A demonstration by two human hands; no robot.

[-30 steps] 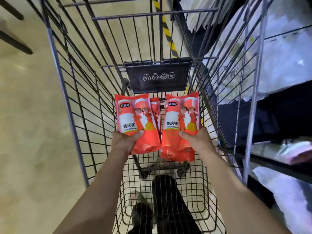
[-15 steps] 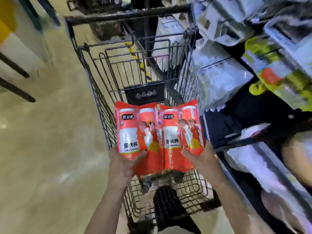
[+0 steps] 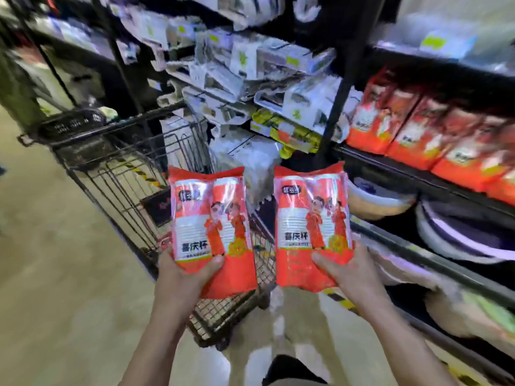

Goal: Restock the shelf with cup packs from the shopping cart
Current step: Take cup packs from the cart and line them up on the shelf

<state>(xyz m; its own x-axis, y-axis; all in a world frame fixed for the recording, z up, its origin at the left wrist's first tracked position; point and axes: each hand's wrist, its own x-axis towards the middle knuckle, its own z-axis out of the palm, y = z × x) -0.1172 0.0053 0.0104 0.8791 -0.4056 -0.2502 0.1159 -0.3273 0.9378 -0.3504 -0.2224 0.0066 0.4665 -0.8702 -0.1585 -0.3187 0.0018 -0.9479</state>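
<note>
**Two cup packs in hand, facing the shelf**

Head view.
- Left hand [image 3: 184,277] grips the left cup pack [image 3: 209,218] low down. The thumb lies across the front face and the fingers are curled behind, out of sight.
- Right hand [image 3: 354,271] holds the right cup pack [image 3: 309,218] the same way.
- Both packs are upright and apart from each other, most of each standing above its grip.
- Shopping cart [image 3: 122,174] lies beyond and below the left grip.
- Shelf [image 3: 395,169], carrying a row of matching red packs [image 3: 412,132], is up and to the right of the right grip, well apart.

Handling, as judged:
- The packs look light.
- The glossy film wrap is probably slippery.
- The stacked cups inside would likely crush under a hard squeeze.
- The loose film at the bottom edge is a poor hold. Better to take each pack round the cup stacks, nearer mid-height, with moderate pressure.
</note>
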